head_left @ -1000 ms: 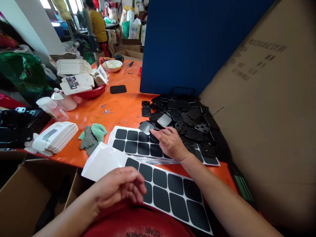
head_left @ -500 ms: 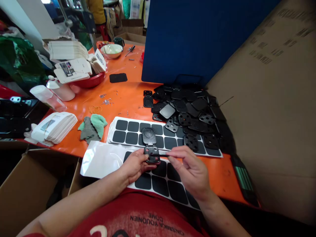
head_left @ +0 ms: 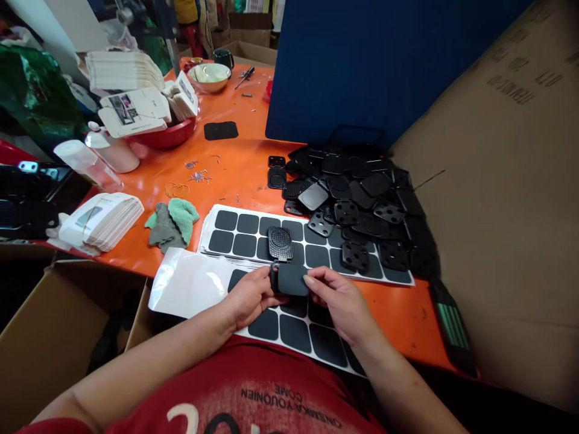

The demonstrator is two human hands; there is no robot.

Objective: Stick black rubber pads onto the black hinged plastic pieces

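Note:
Both hands hold one hinged black plastic part [head_left: 286, 265] over a white sheet of black pads [head_left: 298, 328] on my lap. My left hand [head_left: 248, 295] pinches its left edge. My right hand [head_left: 341, 298] presses a black pad onto its lower half with thumb and fingers. The part's textured upper flap stands up toward a stack of pad sheets [head_left: 253, 232] on the orange table [head_left: 235, 175]. A pile of black plastic parts [head_left: 357, 199] lies just beyond, on the right.
A green rag [head_left: 174, 220], a stack of white cards [head_left: 102, 220], a red bowl with folded cartons [head_left: 156, 129] and a white bottle [head_left: 85, 172] sit on the left. A blue panel [head_left: 362, 66] and large cardboard sheet [head_left: 497, 181] stand behind and right. An open box [head_left: 49, 337] is below left.
My right hand took a black part from the pile and brought it to my left hand. Both hands now hold it, and a black pad covers its lower half.

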